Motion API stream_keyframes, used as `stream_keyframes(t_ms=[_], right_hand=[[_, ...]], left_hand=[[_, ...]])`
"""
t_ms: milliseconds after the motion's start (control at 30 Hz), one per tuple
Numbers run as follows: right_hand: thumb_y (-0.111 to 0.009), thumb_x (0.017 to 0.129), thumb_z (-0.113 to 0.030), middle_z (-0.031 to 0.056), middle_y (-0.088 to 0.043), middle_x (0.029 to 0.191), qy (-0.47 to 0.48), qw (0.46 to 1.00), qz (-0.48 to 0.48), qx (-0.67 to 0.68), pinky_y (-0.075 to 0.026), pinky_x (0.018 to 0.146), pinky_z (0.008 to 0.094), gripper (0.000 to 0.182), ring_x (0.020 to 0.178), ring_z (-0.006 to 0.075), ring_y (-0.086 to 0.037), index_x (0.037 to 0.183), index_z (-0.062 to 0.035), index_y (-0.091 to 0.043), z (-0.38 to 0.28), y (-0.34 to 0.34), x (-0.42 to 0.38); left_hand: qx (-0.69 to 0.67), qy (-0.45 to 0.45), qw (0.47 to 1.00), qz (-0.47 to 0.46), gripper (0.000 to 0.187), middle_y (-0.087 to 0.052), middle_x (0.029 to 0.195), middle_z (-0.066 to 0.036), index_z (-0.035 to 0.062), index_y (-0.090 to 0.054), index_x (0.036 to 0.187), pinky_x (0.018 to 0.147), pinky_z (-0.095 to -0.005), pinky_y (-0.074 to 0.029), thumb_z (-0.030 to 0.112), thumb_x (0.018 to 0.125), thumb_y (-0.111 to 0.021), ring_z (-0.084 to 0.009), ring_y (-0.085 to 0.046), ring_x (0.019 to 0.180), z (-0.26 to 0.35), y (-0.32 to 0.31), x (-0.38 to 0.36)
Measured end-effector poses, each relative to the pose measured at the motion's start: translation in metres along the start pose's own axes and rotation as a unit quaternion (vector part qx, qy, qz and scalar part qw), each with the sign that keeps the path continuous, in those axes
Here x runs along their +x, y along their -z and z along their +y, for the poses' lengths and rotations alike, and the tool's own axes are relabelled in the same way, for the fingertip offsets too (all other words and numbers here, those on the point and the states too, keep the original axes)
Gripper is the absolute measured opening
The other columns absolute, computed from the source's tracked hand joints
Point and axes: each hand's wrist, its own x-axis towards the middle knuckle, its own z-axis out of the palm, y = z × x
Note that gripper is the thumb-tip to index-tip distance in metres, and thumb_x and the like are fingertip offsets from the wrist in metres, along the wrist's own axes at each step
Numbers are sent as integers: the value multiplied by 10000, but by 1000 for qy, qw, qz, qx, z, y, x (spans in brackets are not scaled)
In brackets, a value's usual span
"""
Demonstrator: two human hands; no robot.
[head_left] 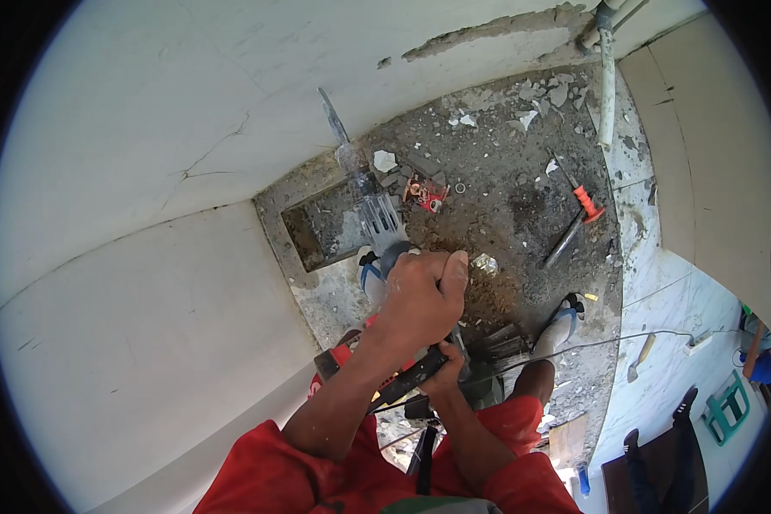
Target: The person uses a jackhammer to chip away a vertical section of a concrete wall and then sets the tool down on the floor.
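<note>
A demolition hammer (381, 218) lies across the middle of the view, its flat chisel (332, 116) pointing up and left toward the wall. My left hand (424, 295) is wrapped round the grip near the front of the tool. Closer to my body, my right hand (444, 367) is closed round the black rear handle (409, 381). Beneath the front of the tool is a rectangular recess (308, 236) in the rough floor. Red packaging (426, 194) and broken tile pieces (385, 161) lie just right of the chisel end.
An orange-gripped chisel (584, 201) and a metal bar (564, 242) lie at right, below a pipe (607, 86). A cable (608, 337) crosses near my feet. Farther right are a trowel (641, 358), a green stool (728, 409) and parts of other people (761, 360).
</note>
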Motion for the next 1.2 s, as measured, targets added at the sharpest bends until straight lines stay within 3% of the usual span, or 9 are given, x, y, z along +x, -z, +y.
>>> stream_keyframes(t_ms=[300, 400, 500, 600, 767, 1000, 1200], right_hand=[[-609, 731, -269, 82, -605, 759, -39, 999, -28, 16, -530, 632, 445, 208, 689, 245, -626, 788, -69, -607, 3, 8, -12], [-616, 732, -261, 87, -610, 768, -30, 999, 23, 5, -528, 688, 469, 210, 691, 262, -621, 799, -62, -614, 11, 11, -20], [-623, 724, -260, 99, -620, 789, -27, 999, 7, -20, -525, 709, 491, 230, 705, 271, -623, 815, -48, -622, 6, 2, -33], [-621, 723, -266, 110, -628, 805, -50, 997, -54, -12, -529, 706, 497, 255, 712, 279, -627, 829, -34, -626, -2, 7, -34], [-613, 719, -269, 110, -623, 802, -40, 999, 10, -15, -532, 709, 493, 273, 696, 271, -629, 843, -26, -622, 7, 18, -35], [-602, 729, -288, 88, -594, 759, -31, 998, -61, 2, -533, 701, 479, 267, 669, 261, -619, 834, -43, -602, 1, 0, -20], [-598, 743, -273, 77, -586, 749, -58, 998, -19, 11, -529, 673, 505, 226, 666, 247, -619, 803, -55, -594, 10, 9, 4]], left_hand=[[-65, 152, 985, -43, 435, -482, 517, -66, -36, -547, 614, 505, -356, -367, 220, 964, -513, -142, -445, 503, -2, 5, 10], [-6, -11, 1000, -28, 464, -508, 538, -48, -32, -559, 611, 513, -345, -365, 247, 976, -489, -129, -452, 524, 4, 8, -14], [-61, 24, 998, -2, 463, -524, 554, -47, -28, -570, 617, 522, -339, -363, 257, 974, -498, -124, -456, 536, 8, 22, -21], [-119, 118, 986, -13, 438, -528, 557, -47, -30, -566, 619, 529, -333, -369, 232, 967, -521, -129, -460, 541, 12, 37, -14], [-44, 65, 997, -25, 479, -506, 538, -52, -30, -568, 613, 521, -339, -374, 276, 976, -501, -130, -453, 530, 2, 15, -19], [-44, 93, 994, -37, 449, -509, 540, -58, -34, -556, 624, 520, -337, -376, 248, 970, -515, -132, -446, 527, 11, 11, 3], [-9, 72, 996, -56, 438, -508, 535, -45, -33, -572, 638, 511, -327, -376, 244, 972, -514, -124, -457, 522, 6, 4, 12]])
